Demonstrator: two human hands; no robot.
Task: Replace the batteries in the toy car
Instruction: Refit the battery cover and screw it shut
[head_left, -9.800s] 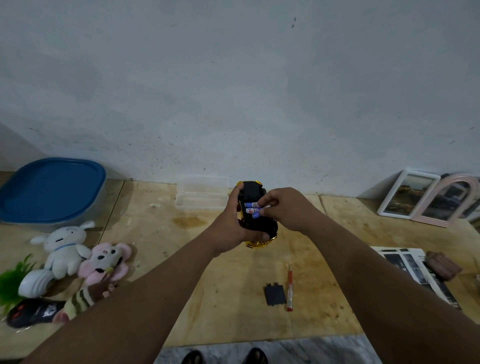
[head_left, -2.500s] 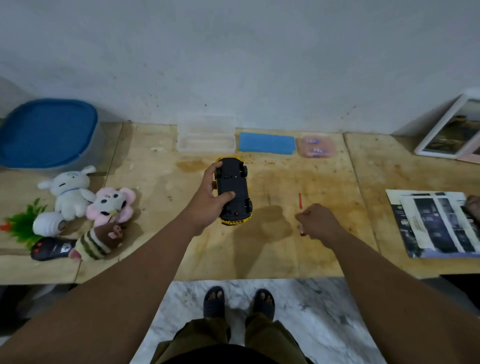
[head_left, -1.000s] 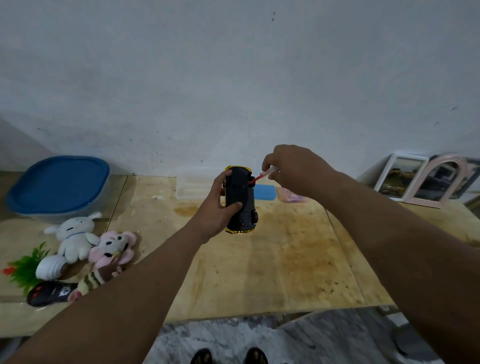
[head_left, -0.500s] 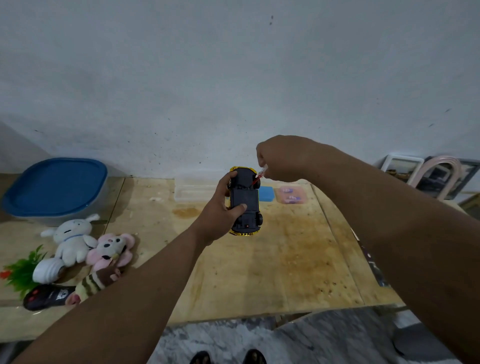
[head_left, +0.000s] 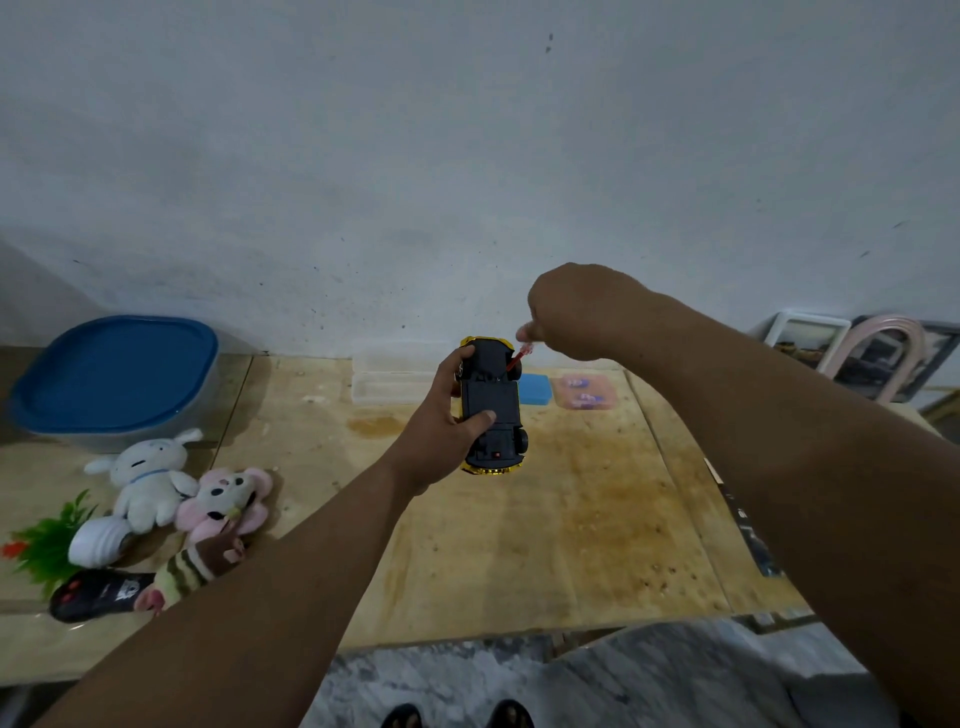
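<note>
A wooden surface (head_left: 519, 545) runs along a wall (head_left: 467, 156). At the far left a lidded tub (head_left: 114, 374) stands by the wall. Before it lie three plush toys (head_left: 150, 478), with a small plant (head_left: 47, 540) and a remote control (head_left: 98, 600) at the near left edge. Against the wall in the middle sits a clear box (head_left: 395, 379); right of it lie a flat case (head_left: 534, 389) and then a packet of batteries (head_left: 584, 392). Above the middle of the surface, the left hand (head_left: 441, 431) holds the toy car (head_left: 491, 405) underside up. The right hand (head_left: 576, 312) is just right of it and farther back, with a screwdriver (head_left: 517, 358) reaching the car's far end. Picture frames (head_left: 852, 353) lean on the wall at the far right.
</note>
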